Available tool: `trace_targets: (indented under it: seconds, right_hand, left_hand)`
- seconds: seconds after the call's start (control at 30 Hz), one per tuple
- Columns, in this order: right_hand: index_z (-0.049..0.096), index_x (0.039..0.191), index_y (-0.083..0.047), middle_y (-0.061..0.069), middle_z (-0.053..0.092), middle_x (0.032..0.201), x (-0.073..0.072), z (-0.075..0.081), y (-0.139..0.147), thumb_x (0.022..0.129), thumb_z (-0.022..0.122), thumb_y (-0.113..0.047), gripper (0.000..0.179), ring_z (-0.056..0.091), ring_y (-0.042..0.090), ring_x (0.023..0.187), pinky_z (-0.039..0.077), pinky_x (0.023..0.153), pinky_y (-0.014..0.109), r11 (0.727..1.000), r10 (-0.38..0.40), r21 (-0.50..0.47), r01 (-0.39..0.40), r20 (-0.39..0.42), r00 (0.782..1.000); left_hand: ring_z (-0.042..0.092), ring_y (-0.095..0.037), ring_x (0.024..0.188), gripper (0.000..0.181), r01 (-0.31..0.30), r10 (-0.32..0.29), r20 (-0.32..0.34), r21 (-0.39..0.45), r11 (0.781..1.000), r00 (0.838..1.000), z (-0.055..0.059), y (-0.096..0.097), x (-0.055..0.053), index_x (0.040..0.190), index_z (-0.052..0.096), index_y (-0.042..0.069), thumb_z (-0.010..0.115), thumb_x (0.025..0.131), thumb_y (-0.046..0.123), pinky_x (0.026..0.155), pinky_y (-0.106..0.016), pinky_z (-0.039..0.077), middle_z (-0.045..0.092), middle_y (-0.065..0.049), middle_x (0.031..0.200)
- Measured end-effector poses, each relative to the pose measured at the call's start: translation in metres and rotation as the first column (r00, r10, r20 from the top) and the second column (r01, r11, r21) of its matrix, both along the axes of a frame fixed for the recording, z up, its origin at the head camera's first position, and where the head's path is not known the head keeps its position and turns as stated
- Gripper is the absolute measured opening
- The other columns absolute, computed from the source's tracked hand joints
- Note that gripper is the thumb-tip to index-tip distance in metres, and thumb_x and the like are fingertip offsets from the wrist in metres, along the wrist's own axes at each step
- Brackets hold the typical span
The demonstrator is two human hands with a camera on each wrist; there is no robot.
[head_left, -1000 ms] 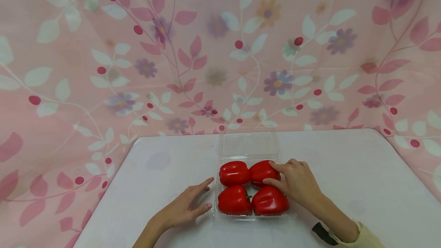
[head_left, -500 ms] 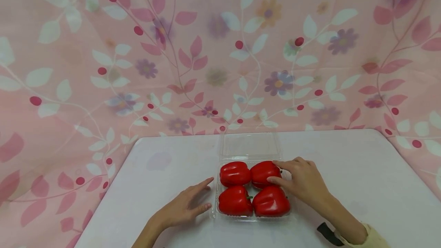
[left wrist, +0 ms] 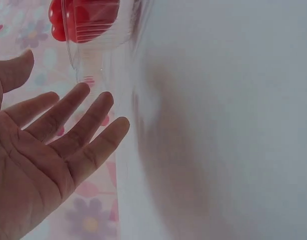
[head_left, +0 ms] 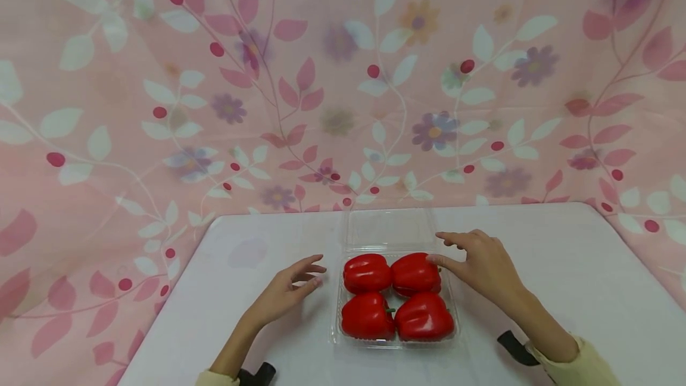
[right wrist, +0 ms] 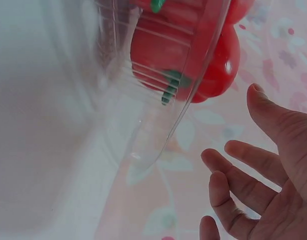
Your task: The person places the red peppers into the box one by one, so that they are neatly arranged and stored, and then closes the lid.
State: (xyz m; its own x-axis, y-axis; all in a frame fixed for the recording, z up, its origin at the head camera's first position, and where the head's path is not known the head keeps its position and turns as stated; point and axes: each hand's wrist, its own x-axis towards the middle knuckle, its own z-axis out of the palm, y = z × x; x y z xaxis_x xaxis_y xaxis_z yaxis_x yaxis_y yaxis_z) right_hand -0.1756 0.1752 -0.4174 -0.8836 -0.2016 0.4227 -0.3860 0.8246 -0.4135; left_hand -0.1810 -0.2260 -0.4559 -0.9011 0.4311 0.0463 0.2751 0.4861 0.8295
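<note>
Several red bell peppers sit in two rows in a clear plastic clamshell box [head_left: 399, 346], its lid [head_left: 390, 229] folded back flat behind it. In the head view my right hand [head_left: 485, 267] is just right of the back right pepper [head_left: 416, 274], fingers spread. Its thumb tip overlaps that pepper's edge there, but the right wrist view shows the hand [right wrist: 278, 175] apart from the pepper [right wrist: 221, 65]. Left of the box, my left hand [head_left: 284, 292] hovers with loose fingers. It holds nothing; the left wrist view shows its bare palm [left wrist: 33, 165] apart from the box wall [left wrist: 93, 32].
The box stands on a white table [head_left: 563, 255] with rounded back corners. A pink floral curtain [head_left: 343, 76] hangs behind it and at both sides. Dark wrist-worn pieces [head_left: 517, 348] show at both forearms.
My right hand has let go of the back right pepper and moved up and right, fingers spreading. My left hand has drawn back and up slightly from the box's left side.
</note>
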Motion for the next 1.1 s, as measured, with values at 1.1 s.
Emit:
trace_targets:
  seconds: [1.1]
  right_hand:
    - [0.061, 0.130, 0.000, 0.021, 0.067, 0.113, -0.052, -0.013, 0.016, 0.087, 0.077, -0.034, 0.058, 0.066, 0.035, 0.096, 0.056, 0.078, 0.053, 0.990, 0.024, -0.144, 0.009, 0.223, 0.975]
  left_hand:
    - [0.069, -0.038, 0.096, 0.051, -0.263, 0.225, 0.215, 0.165, 0.951, 0.950, -0.004, 0.040, -0.067, 0.138, 0.050, -0.002, 0.063, 0.097, 0.025, 0.078, -0.050, 0.057, 0.065, -0.023, 0.120]
